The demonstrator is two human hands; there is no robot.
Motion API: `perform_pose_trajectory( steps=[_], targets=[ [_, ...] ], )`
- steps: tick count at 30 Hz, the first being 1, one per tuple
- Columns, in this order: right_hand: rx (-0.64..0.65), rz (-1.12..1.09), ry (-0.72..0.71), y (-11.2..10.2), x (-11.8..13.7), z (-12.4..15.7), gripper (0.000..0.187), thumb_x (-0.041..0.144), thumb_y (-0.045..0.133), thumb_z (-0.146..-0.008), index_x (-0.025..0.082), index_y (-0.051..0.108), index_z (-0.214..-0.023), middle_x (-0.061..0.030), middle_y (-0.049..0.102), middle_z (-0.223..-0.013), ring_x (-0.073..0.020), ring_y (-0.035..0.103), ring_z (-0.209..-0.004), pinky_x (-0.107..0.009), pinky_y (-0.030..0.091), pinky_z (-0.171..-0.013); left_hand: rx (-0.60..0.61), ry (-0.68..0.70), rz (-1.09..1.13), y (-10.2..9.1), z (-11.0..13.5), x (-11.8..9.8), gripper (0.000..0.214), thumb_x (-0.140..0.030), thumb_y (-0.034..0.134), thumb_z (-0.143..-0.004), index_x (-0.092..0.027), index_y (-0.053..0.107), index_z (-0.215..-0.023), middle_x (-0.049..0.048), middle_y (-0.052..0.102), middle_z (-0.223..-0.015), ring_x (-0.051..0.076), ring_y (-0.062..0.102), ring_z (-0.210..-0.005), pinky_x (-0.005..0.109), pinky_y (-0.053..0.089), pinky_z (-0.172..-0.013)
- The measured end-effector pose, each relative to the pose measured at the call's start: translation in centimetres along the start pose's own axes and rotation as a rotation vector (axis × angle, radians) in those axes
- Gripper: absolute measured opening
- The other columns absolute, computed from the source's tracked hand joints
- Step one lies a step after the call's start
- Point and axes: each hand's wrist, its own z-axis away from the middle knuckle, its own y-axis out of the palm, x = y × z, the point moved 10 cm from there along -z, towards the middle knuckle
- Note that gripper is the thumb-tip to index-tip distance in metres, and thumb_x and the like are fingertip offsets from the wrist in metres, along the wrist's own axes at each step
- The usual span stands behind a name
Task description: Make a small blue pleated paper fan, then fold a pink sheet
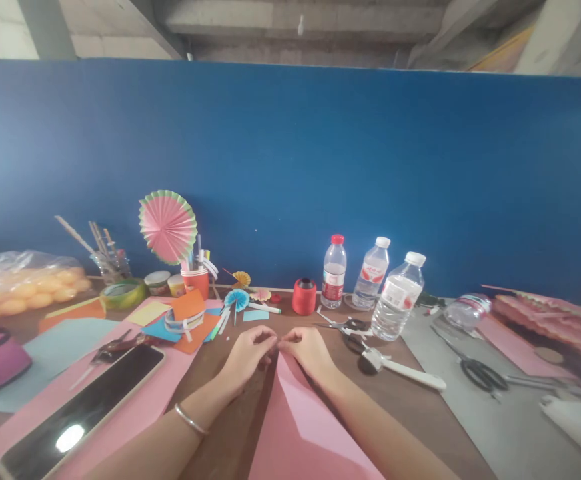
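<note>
A sheet of pink paper (305, 427) lies in front of me on the brown table, its far end narrowing up between my hands. My left hand (251, 353) pinches at the far left corner of the sheet, fingertips curled together. Close beside it, my right hand (309, 350) pinches the same far end between thumb and fingers. The two sets of fingertips almost touch, and they partly hide the paper's edge. A silver bangle (190, 420) circles my left wrist.
Left of my arms lies a phone (90, 407) on pink paper. Behind stand a red cup (196, 281) of pens, a pink paper fan (168, 227) and a red round object (304, 297). Rightward are water bottles (397, 300), a white-handled tool (410, 375) and black-handled scissors (483, 375).
</note>
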Motion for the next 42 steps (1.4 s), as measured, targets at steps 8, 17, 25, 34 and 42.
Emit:
perform_pose_trajectory(
  steps=[8,17,25,34,42],
  targets=[
    [0.017,0.081,0.034,1.2,0.2,0.6,0.009,0.025,0.061,-0.063,0.017,0.058,-0.064,-0.0007,0.063,-0.062,-0.0128,0.057,-0.059,-0.018,0.034,-0.05,0.044,0.014,-0.026,0.3,-0.2,-0.3,0.02,-0.034,0.053,-0.071,-0.015,0.057,-0.068,-0.0006,0.057,-0.062,0.012,0.052,-0.056,0.023,0.044,-0.053],
    [-0.034,0.087,0.003,0.4,1.3,0.9,0.017,0.021,0.062,-0.058,0.018,0.046,-0.061,0.0074,0.044,-0.05,-0.007,0.036,-0.048,-0.017,0.025,-0.044,0.042,0.017,-0.025,0.5,0.1,-0.5,0.013,-0.026,0.049,-0.067,-0.016,0.056,-0.063,-0.0026,0.054,-0.056,0.011,0.049,-0.05,0.022,0.04,-0.049],
    [0.074,0.04,-0.088,1.6,1.3,0.5,0.022,0.037,0.056,-0.071,0.016,0.057,-0.064,0.0016,0.058,-0.061,-0.0108,0.048,-0.057,-0.019,0.032,-0.053,-0.038,0.046,-0.011,-0.6,0.1,-0.9,0.014,-0.027,0.048,-0.069,-0.017,0.056,-0.064,-0.0051,0.046,-0.05,0.01,0.043,-0.047,0.02,0.034,-0.046],
    [0.108,-0.027,-0.067,1.3,1.5,0.6,0.032,0.045,0.057,-0.07,0.013,0.061,-0.064,0.0003,0.058,-0.06,-0.0108,0.048,-0.055,-0.019,0.033,-0.051,-0.007,0.018,0.089,0.0,0.3,-1.0,0.018,-0.032,0.053,-0.069,-0.015,0.057,-0.067,-0.005,0.047,-0.054,0.01,0.045,-0.05,0.021,0.036,-0.049],
    [0.11,-0.039,-0.098,1.4,1.7,0.5,0.025,0.037,0.056,-0.071,0.014,0.062,-0.064,-0.0001,0.06,-0.064,-0.0117,0.05,-0.06,-0.019,0.035,-0.055,-0.023,0.057,0.016,-0.1,0.3,-1.1,0.016,-0.031,0.051,-0.071,-0.016,0.055,-0.066,-0.0048,0.049,-0.055,0.009,0.045,-0.049,0.02,0.035,-0.048]
  ],
)
